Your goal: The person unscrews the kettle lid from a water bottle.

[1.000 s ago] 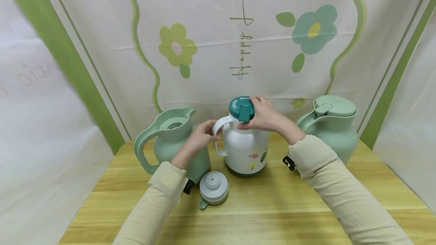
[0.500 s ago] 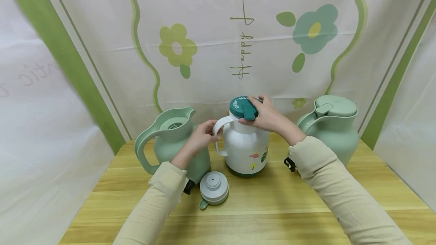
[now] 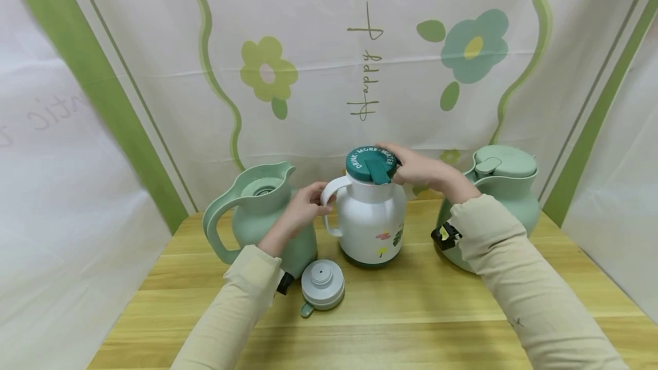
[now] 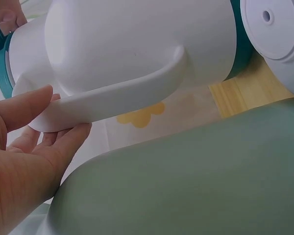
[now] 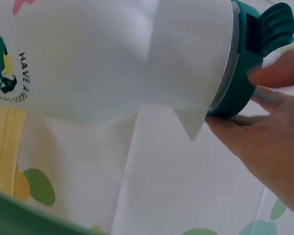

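Observation:
A white thermos jug (image 3: 372, 218) with a dark green screw lid (image 3: 362, 165) stands upright on the table. My left hand (image 3: 307, 205) pinches the upper bend of its handle (image 4: 122, 95), thumb on one side and fingers on the other. My right hand (image 3: 418, 167) is at the right edge of the lid. In the right wrist view, its fingers (image 5: 230, 134) touch the lid's far side, while the blurred thumb (image 5: 279, 71) is apart from it. The lid's tab (image 3: 379, 171) points toward the front, slightly right.
A sage green jug (image 3: 277, 227) without its stopper stands close on the left. Its grey stopper (image 3: 323, 284) lies upside down in front. Another sage green jug (image 3: 506, 193), lidded, stands on the right behind my right forearm. A printed curtain (image 3: 319, 124) hangs behind the table (image 3: 390, 330).
The lid has turned, its tab swinging rightward and more lettering showing. My right hand has loosened and slid right along the lid. The left hand has stayed on the handle.

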`<state>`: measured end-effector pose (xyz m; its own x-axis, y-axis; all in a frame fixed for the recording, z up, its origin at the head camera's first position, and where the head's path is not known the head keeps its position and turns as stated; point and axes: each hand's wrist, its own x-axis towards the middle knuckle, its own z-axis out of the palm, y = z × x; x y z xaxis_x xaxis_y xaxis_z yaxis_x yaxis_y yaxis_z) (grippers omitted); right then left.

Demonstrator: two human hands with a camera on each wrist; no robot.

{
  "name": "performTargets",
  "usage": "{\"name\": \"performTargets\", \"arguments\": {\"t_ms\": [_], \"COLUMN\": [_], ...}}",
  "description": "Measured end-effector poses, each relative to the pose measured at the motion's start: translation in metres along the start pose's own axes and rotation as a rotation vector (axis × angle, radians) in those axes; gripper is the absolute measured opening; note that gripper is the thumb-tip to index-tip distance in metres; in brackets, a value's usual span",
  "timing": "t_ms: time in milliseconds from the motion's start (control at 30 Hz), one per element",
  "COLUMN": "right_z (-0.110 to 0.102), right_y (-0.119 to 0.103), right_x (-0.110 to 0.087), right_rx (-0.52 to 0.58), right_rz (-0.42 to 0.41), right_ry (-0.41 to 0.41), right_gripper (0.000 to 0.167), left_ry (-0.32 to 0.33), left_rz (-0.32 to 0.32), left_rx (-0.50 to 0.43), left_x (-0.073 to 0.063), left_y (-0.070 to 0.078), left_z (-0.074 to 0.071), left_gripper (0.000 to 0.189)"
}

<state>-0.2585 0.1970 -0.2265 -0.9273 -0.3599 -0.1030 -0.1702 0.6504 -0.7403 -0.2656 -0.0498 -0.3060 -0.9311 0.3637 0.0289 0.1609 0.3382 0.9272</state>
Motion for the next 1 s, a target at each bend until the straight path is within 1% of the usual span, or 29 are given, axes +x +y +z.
{"name": "performTargets", "arguments": {"t_ms": [67, 200, 267, 333, 400, 500, 567, 667, 800, 1000], "right_z": [0.001, 0.006, 0.009, 0.011, 0.014, 0.018, 0.020, 0.023, 0.024, 0.024], "right_y": [-0.002, -0.007, -0.009, -0.011, -0.012, -0.015, -0.017, -0.021, -0.024, -0.026], "right_x": [0.000, 0.004, 0.006, 0.008, 0.010, 0.013, 0.014, 0.016, 0.018, 0.018], "right_rx": [0.021, 0.019, 0.004, -0.044, -0.091, -0.166, -0.182, -0.210, -0.234, -0.244], "right_rz": [0.026, 0.073, 0.087, 0.096, 0.102, 0.117, 0.126, 0.138, 0.147, 0.156], "right_ry": [0.022, 0.087, 0.114, 0.144, 0.165, 0.190, 0.200, 0.220, 0.237, 0.255], "right_gripper": [0.091, 0.075, 0.068, 0.064, 0.069, 0.083, 0.090, 0.095, 0.096, 0.090], "left_ry": [-0.002, -0.001, 0.002, 0.005, 0.007, 0.009, 0.008, 0.010, 0.014, 0.005], "left_rz": [0.004, 0.007, 0.016, 0.011, 0.014, 0.016, 0.020, 0.024, 0.024, 0.022], "left_rx": [0.005, 0.011, 0.019, 0.012, 0.013, 0.013, 0.015, 0.014, 0.014, 0.020], "left_x": [0.000, 0.001, 0.001, 0.001, 0.001, 0.000, 0.000, -0.001, 0.000, 0.000], "left_y": [-0.001, -0.001, -0.002, -0.001, -0.002, -0.001, -0.001, 0.000, 0.000, -0.001], "left_z": [0.000, 0.000, 0.000, 0.000, 0.000, 0.000, 0.000, -0.001, -0.001, 0.000], "left_gripper": [0.047, 0.047, 0.046, 0.046, 0.046, 0.046, 0.046, 0.046, 0.046, 0.045]}}
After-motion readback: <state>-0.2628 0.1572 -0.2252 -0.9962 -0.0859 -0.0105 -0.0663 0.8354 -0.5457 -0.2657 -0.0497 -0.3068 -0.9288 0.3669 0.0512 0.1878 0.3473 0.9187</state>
